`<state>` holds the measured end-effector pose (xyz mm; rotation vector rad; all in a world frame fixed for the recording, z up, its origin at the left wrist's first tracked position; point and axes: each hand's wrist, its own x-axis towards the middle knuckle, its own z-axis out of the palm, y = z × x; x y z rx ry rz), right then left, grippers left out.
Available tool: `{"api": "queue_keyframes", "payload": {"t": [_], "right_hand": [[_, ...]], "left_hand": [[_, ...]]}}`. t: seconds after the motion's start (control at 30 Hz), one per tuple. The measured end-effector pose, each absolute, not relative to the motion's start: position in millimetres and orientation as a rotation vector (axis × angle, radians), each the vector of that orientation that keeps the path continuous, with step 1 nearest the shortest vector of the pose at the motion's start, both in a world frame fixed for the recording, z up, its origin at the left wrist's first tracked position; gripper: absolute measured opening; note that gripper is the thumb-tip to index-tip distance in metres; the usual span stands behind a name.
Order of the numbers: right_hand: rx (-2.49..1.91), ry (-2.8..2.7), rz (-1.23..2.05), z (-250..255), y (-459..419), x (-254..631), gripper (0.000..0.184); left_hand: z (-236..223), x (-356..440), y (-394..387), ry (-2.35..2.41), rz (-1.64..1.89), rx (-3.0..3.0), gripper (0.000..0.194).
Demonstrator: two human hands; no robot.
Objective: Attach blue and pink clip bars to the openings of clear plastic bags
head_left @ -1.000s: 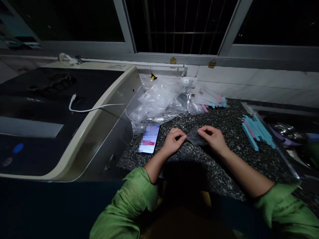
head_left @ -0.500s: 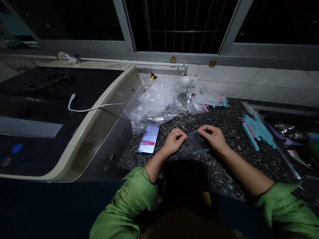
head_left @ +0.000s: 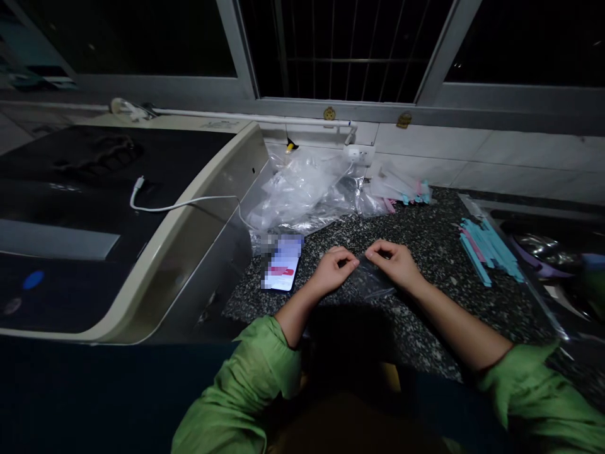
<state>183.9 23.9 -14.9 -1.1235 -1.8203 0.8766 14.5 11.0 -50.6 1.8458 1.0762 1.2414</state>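
Observation:
Between my two hands a small clear plastic bag hangs just over the speckled dark counter. My left hand pinches its upper left edge with thumb and forefinger. At the top of the bag, my right hand pinches the edge from the other side, the fingertips close to those of the left. The bag is see-through and dim, so its outline is hard to follow. A phone with a lit screen lies left of my left hand.
Several blue and pink strips lie at right, near the sink. Crumpled clear plastic and bagged strips rest along the wall. A washing machine with a white cable borders the counter at left.
My right hand has moved a little left, bringing the fingertips of both hands closer together. The bag has shifted slightly left with it.

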Motion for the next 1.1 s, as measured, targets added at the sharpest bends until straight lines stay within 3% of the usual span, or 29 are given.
{"api": "queue_keyframes", "payload": {"t": [0.3,0.6,0.8,1.1], "right_hand": [[-1.170,-1.874,0.852,-25,29,195,0.025],[-1.169,-1.945,0.775,-26,31,198,0.025],[-1.157,-2.127,0.862,-23,29,198,0.023],[-1.205,-1.959,1.043,-20,29,202,0.029]], "left_hand": [[-49,8,13,1.198,1.426,1.516,0.013],[-48,10,12,1.272,1.353,1.406,0.012],[-44,10,11,1.236,1.326,1.470,0.008],[-51,8,15,1.234,1.417,1.249,0.011]]}}
